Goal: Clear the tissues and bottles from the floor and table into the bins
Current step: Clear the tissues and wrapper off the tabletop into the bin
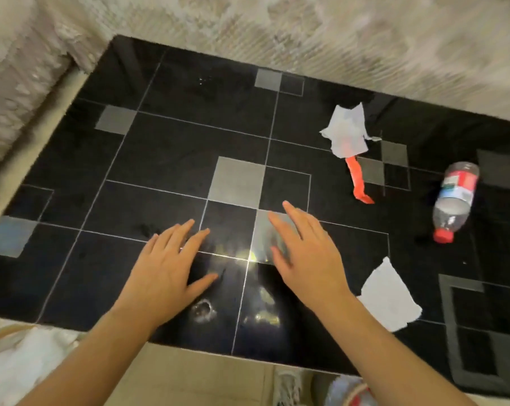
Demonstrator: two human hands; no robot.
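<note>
Worktop: bare left and middle, clutter on the right

The black worktop lies bare ahead and left of both open hands. To the right lie a flat tissue, a toppled bottle and, farther back, a crumpled tissue over a red strip, with gaps between them.

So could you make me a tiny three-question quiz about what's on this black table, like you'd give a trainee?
1. True or false: the bottle stands upright on the table.
2. Which hand is nearer the flat tissue at the table's near edge: A) left hand, B) right hand?
3. Fill in: the crumpled tissue lies over one end of a ___ strip.

Key:
1. False. It lies on its side, red cap toward the person.
2. B.
3. Red. Both hands are open and hold nothing.
</note>
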